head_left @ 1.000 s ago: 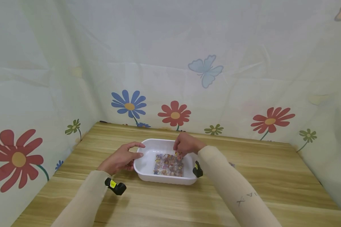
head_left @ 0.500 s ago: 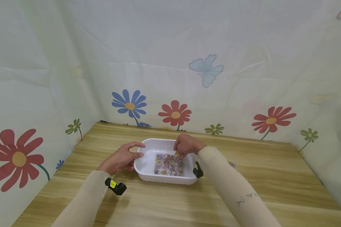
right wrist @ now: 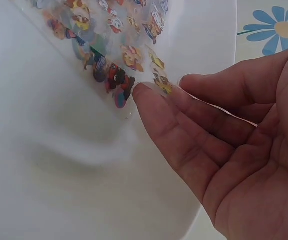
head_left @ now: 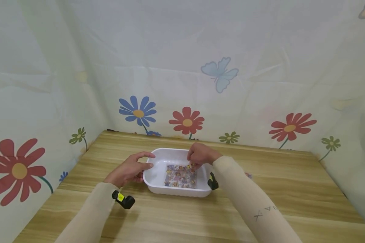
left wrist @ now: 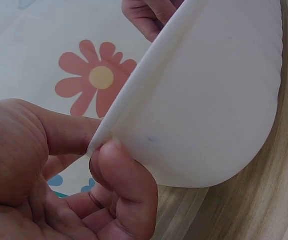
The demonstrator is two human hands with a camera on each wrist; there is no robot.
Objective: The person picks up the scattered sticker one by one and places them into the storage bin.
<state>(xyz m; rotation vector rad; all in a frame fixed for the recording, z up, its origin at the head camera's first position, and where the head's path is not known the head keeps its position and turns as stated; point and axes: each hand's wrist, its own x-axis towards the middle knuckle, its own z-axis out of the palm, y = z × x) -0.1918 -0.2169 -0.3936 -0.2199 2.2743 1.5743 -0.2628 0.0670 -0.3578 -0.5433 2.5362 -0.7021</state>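
Observation:
A white rectangular tray (head_left: 157, 168) with rounded corners sits on the table. My left hand (head_left: 129, 170) holds its left end, thumb and fingers pinching the rim (left wrist: 114, 112) in the left wrist view. Inside the tray lies a clear sticker sheet (head_left: 179, 177) printed with many small cartoon figures. My right hand (head_left: 200, 153) reaches over the far right part of the tray. In the right wrist view, its thumb and fingertips pinch the corner of the sticker sheet (right wrist: 114, 77), which lifts toward them. The fingertips cover part of that corner.
On the wood-grain table (head_left: 276, 189), a small colourful patterned piece (head_left: 248, 175) shows from behind the right sleeve. A pale curtain (head_left: 170, 84) printed with flowers and a butterfly rises along the back and sides. Black wrist cameras (head_left: 123, 199) stick out from the sleeves.
The right hand shifts very slightly to the right, still at the sheet's corner. Glare on the sticker sheet lessens and its figures show more clearly. The left hand and tray stay put.

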